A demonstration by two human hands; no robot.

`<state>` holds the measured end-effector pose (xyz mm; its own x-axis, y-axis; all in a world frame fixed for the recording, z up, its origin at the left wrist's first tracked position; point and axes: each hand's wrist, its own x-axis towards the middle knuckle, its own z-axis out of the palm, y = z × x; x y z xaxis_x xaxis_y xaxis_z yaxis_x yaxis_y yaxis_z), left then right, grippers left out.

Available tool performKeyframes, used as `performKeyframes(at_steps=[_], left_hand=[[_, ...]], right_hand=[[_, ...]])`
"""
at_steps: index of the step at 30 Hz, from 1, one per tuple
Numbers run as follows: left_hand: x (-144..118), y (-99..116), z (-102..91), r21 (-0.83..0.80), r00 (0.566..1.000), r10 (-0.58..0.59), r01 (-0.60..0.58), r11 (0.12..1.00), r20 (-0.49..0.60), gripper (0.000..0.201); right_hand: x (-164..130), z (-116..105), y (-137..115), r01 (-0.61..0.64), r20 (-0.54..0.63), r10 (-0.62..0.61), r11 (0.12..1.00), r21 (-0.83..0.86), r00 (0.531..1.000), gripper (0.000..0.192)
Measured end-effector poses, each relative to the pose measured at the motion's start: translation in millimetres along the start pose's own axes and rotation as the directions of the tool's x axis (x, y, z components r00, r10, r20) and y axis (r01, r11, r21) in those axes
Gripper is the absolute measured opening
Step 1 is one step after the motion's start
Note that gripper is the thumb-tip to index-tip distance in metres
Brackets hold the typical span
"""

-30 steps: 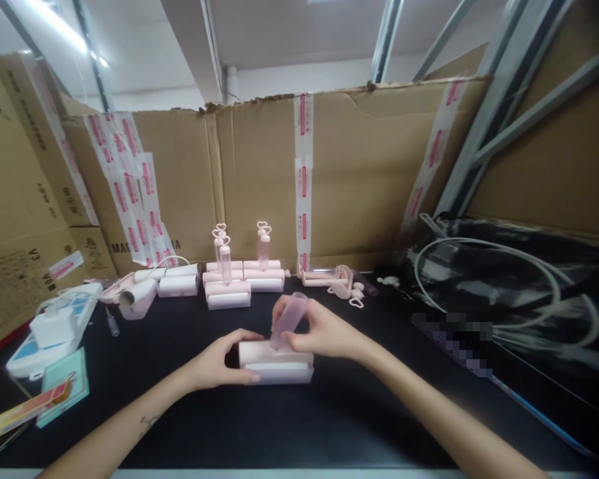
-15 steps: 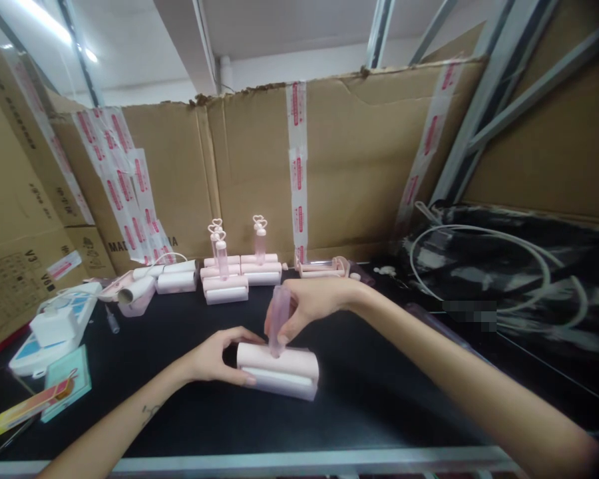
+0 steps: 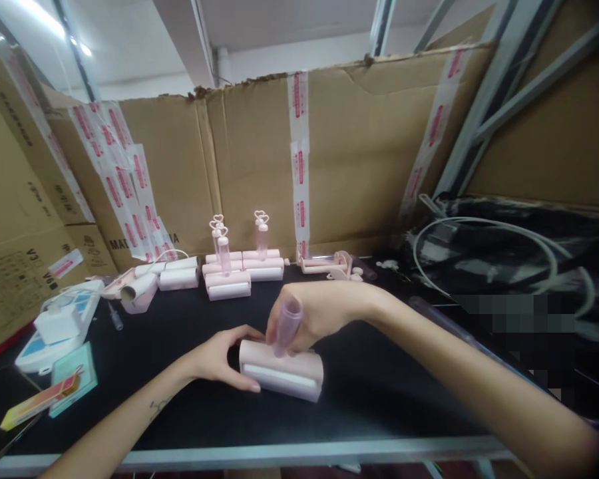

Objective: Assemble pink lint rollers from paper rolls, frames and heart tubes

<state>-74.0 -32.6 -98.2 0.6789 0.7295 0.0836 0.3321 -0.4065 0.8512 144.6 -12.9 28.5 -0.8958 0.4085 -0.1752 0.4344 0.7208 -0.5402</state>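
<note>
A pale pink roller block (image 3: pixel 284 372) lies on the black tabletop (image 3: pixel 369 392) near the front edge. My left hand (image 3: pixel 219 357) grips its left end, thumb on top and fingers underneath. My right hand (image 3: pixel 319 313) holds a translucent pink tube (image 3: pixel 285 323) upright, the tube's lower end pressed onto the top of the block.
Further back stand finished pink rollers with heart-topped tubes (image 3: pixel 239 263), loose pink parts (image 3: pixel 337 266) and white rolls (image 3: pixel 152 283). A white power strip (image 3: pixel 54 326) and teal cards (image 3: pixel 70 379) lie at left. Cardboard walls (image 3: pixel 359 153) close the back; white hoses on black plastic (image 3: pixel 494 259) at right.
My right hand has brought the tube from tilted to upright and pushed it lower onto the block. The block has turned slightly, its right end nearer me. The camera view has shifted a little.
</note>
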Motion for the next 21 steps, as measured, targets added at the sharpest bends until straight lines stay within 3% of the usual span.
performKeyframes(at_steps=[4,6,12,18,21], left_hand=[[0.1,0.1,2.5,0.061,0.999,0.018,-0.015,0.998,-0.046,0.062],[0.3,1.5,4.2,0.084,0.995,0.041,-0.034,0.996,-0.087,0.058],[0.5,8.7,20.8,0.168,0.977,0.024,0.012,0.986,-0.211,0.054],[0.4,20.3,45.3,0.248,0.938,-0.090,0.180,0.952,-0.335,0.053],[1.6,25.7,50.9,0.310,0.912,-0.135,0.267,0.913,-0.387,0.064]], right_hand=[[8.6,-6.5,2.3,0.035,0.116,-0.041,0.998,0.059,0.992,0.039],[8.6,-5.4,4.8,0.054,0.121,-0.065,0.994,0.092,0.990,0.038],[-15.0,16.9,9.2,-0.068,-0.185,0.075,0.997,0.048,0.980,0.026],[-19.0,24.0,10.3,-0.174,-0.268,0.170,0.985,0.007,0.948,0.022],[-17.3,30.8,11.8,-0.273,-0.342,0.237,0.960,-0.063,0.910,0.034]])
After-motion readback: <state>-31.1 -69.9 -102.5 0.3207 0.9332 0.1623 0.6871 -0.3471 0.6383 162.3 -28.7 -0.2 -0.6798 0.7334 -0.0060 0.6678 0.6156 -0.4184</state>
